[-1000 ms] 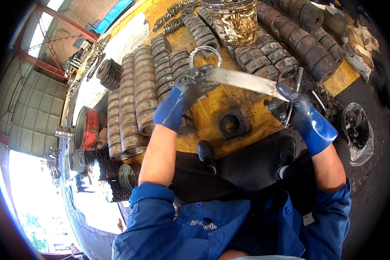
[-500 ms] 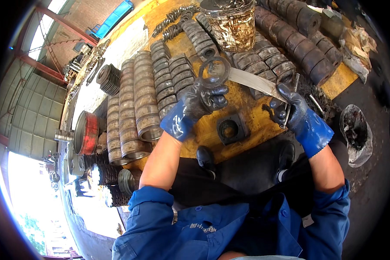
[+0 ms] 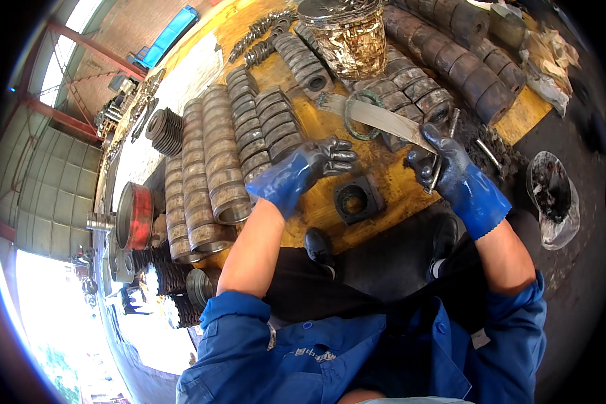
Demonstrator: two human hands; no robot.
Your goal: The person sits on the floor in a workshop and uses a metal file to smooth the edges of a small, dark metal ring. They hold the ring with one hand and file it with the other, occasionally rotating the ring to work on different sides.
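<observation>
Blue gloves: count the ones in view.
2. One on the left hand, open above the yellow table; one on the right hand, gripping the flat metal strip. No others show.

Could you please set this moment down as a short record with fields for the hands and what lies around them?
left hand: blue-gloved left hand, fingers curled, holding nothing, above the yellow worktop
right hand: blue-gloved right hand gripping one end of a flat metal strip
on the strip: a thin metal ring hangs around it
near the hands: a square black block with a round hole
behind: rows of stacked metal rings; a dirty metal bucket
</observation>
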